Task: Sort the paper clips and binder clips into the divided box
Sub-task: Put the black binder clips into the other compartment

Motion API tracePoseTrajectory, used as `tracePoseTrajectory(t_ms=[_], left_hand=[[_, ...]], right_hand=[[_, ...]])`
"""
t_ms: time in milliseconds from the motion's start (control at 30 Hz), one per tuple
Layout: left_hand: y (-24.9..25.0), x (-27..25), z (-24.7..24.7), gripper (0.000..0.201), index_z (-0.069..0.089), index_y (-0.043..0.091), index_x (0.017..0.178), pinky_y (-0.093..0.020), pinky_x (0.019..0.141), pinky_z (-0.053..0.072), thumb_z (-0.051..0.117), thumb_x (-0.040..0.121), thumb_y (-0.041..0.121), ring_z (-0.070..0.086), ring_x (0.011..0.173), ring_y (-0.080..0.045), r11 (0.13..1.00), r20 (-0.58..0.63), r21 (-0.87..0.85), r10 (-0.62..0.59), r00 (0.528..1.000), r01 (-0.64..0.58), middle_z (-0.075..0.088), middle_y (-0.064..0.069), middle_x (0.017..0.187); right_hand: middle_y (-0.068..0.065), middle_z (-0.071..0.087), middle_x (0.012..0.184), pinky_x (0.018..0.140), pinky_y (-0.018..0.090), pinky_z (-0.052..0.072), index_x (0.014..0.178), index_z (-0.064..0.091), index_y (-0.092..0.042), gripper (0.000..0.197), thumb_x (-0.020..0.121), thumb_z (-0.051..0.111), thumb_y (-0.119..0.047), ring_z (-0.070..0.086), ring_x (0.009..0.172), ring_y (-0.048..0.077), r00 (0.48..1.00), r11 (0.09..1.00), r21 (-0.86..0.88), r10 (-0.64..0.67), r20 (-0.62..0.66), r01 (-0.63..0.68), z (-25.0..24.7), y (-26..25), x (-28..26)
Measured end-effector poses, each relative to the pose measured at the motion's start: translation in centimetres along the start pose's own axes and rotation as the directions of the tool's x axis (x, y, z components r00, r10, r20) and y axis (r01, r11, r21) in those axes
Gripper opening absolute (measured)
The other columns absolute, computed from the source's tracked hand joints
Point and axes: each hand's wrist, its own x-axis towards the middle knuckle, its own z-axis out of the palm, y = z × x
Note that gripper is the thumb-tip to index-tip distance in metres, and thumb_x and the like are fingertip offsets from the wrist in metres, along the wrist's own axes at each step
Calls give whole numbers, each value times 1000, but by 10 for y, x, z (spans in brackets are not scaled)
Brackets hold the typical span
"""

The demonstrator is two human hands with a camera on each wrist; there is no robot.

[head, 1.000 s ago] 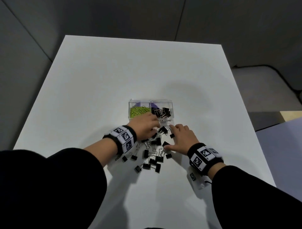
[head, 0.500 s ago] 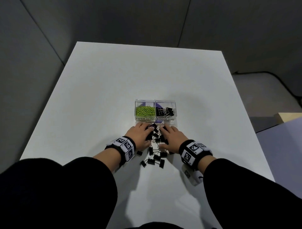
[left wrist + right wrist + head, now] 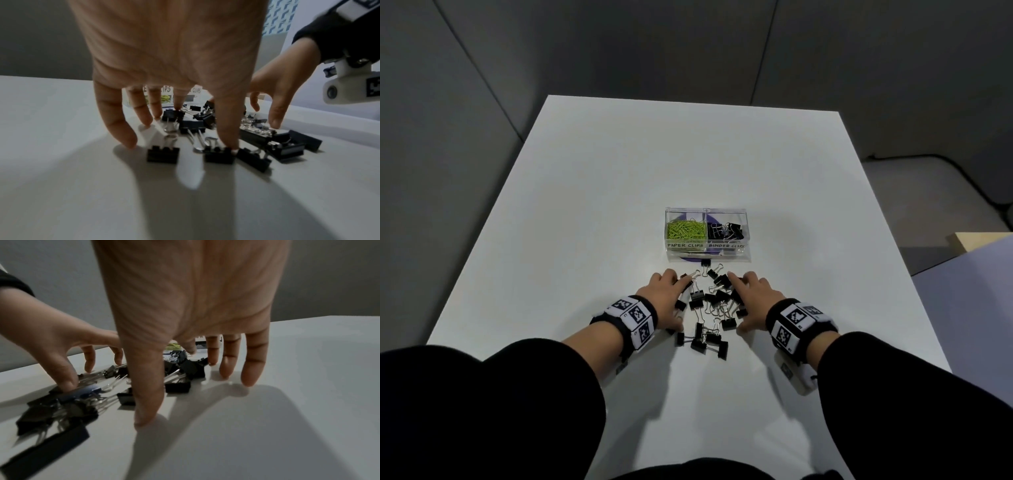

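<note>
A clear divided box (image 3: 707, 254) stands mid-table, with green paper clips (image 3: 686, 230) in its left compartment and black binder clips (image 3: 725, 231) in its right. A loose pile of black binder clips (image 3: 710, 313) lies just in front of it. My left hand (image 3: 666, 296) flanks the pile on the left, fingers spread and straight, with the thumb (image 3: 227, 129) touching a clip (image 3: 219, 155). My right hand (image 3: 751, 301) flanks the pile on the right, fingers spread, tips down on the table (image 3: 248, 379). Neither hand grips a clip.
The white table (image 3: 619, 192) reaches well beyond the box on all sides. Its right edge (image 3: 893, 257) borders a grey floor with a dark cable (image 3: 976, 178). A pale surface (image 3: 969, 274) stands at the far right.
Both hands have drawn back from the box's front edge toward me and now sit on either side of the pile. The clips are raked closer together.
</note>
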Motion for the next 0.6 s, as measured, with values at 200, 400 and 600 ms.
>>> tracePoseTrajectory(t_ms=[200, 400, 600], left_hand=[[7, 3, 3, 104, 8, 28, 148, -38, 102, 42, 77, 71, 20, 33, 127, -30, 985, 0, -162, -50, 999, 49, 23, -10, 141], [16, 17, 1, 101, 14, 34, 146, -42, 101, 44, 78, 68, 29, 35, 125, -30, 984, -20, -175, -45, 999, 41, 23, -8, 140], [22, 17, 5, 55, 46, 24, 121, -40, 92, 47, 72, 74, 33, 44, 113, -27, 988, -89, -157, -29, 996, 15, 35, -6, 126]], right_hand=[[8, 27, 136, 87, 44, 51, 144, -6, -39, 123, 60, 83, -36, 44, 117, 31, 1000, 999, 47, -11, -10, 11, -1, -10, 9], [9, 32, 131, 90, 45, 50, 142, 16, -35, 105, 60, 82, -41, 47, 115, 33, 999, 999, 31, -21, -39, 22, -6, -18, 14], [11, 36, 124, 85, 46, 52, 128, 35, -22, 76, 66, 77, -39, 52, 105, 33, 996, 995, 101, 4, -87, 4, -5, -19, 15]])
